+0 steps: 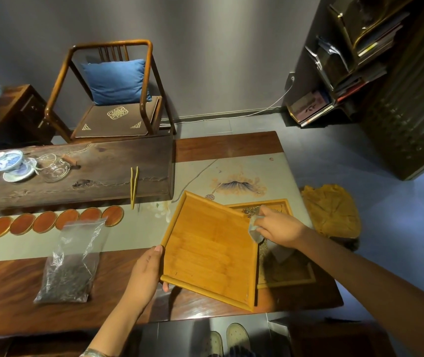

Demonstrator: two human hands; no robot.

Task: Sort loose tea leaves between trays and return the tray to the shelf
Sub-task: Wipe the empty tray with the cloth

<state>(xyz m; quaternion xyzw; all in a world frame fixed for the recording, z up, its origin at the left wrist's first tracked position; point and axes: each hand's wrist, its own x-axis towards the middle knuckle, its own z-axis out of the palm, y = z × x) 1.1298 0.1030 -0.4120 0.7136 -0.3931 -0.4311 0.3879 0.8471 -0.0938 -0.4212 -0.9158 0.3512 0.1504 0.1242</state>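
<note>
A wooden table [205, 148] is seen from above, through a head-worn camera, with a pale painted runner [244, 176] laid across it. A bamboo tray [210, 251] is held tilted over the table's near right part, its left edge gripped by the left hand [146, 274], the thumb laid on the rim and the fingers curled underneath. The tray's inside is seen to be bare. Its right edge overlaps a second bamboo tray [286, 273] that lies flat on the table, where loose tea leaves [250, 210] are scattered at the far end and along the overlapped edge. The right hand [279, 229] is held over the flat tray, just beside the tilted tray's right rim, and a small pale, translucent piece [253, 228] is pinched in its fingers; what this piece is cannot be told. A clear plastic bag [71, 264] holding dark tea leaves is laid on the table to the left of the trays. Beyond the bag a row of round reddish coasters [56, 219] is set out, and behind them a dark wooden tea board [97, 173] bears a blue-and-white lidded cup [10, 161], a glass pitcher [55, 167] and bamboo tongs [134, 185]. A yellow cloth [331, 210] is seen off the table's right edge. A wooden armchair [113, 91] with a blue cushion [117, 81] is placed against the far wall, and a shelf [347, 63] of books and papers stands at the upper right
</note>
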